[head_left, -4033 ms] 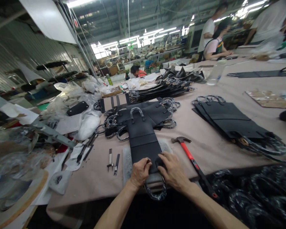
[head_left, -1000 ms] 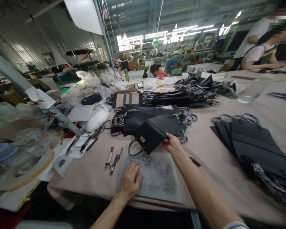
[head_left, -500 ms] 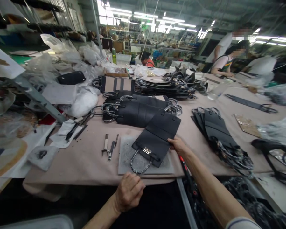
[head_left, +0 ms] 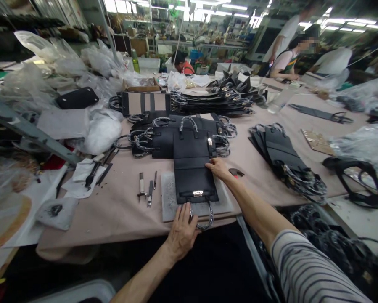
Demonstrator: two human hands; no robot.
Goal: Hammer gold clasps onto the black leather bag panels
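Note:
A black flat handbag body lies lengthwise before me, its near half over a grey slab. It has a metal clasp near the close edge and a plastic-wrapped handle at that end. My right hand pinches the bag's right edge. My left hand lies at the near edge beside the handle, fingers stretched out and touching there; its thumb is partly hidden. Left of the slab are a caliper-like tool, a flat metal tool and a thin pen-like tool.
More black bag bodies lie behind, and another group is on the right. A taller stack stands farther back. A red-and-black tool shows by my right wrist. Plastic bags crowd the left. Co-workers are beyond.
The handbag body has turned from a slant to nearly straight toward me. My left hand has moved up from the table edge to it, its fingers unfolding. The view has shifted slightly.

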